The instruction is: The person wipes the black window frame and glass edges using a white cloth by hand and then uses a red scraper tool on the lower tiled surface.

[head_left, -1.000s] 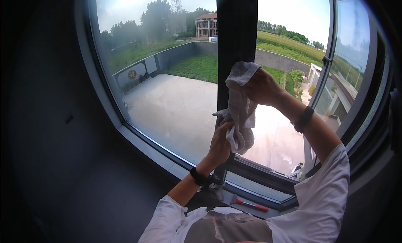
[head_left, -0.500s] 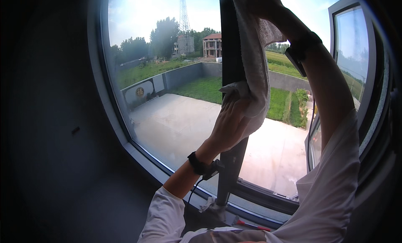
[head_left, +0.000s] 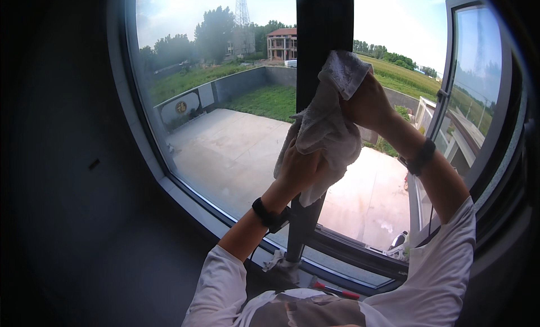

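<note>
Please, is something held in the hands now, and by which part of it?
A pale cloth: the right hand grips it near its upper end; the left hand holds it lower down, at its bunched left side.

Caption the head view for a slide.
Left hand and, higher, right hand grip a pale cloth in front of the dark window post; open sash at right.

Left hand (head_left: 302, 168) partly hidden (cloth (head_left: 333, 130)), tower (head_left: 242, 14) cropped

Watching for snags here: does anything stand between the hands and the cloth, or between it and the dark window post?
Nothing visible: left hand and right hand grip the cloth, which hides part of the post; contact there is unclear.
</note>
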Tool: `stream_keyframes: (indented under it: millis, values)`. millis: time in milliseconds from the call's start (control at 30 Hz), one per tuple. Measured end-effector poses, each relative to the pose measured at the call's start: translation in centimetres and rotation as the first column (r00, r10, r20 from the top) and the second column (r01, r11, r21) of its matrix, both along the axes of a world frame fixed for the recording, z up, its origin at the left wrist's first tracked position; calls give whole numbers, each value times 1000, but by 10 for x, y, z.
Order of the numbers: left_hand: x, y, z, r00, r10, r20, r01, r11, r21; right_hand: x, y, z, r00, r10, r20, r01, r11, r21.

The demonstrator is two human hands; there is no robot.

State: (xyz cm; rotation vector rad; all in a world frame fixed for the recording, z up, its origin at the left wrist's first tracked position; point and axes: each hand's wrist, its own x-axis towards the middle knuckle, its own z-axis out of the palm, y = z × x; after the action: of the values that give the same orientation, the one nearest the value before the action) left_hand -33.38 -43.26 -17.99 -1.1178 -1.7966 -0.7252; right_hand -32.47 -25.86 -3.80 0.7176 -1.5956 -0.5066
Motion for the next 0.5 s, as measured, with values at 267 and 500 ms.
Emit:
stream_keyframes:
  millis: [267,500]
  values:
    - [-7,-3,5,987,84,-138,-84,996,4,33,-31,134,984,173,-42,-175,983,-57]
    - [-1,-3,-4,1000,-3,6,3,998,55,6,-38,97,924,306,-229,-367,879,-305]
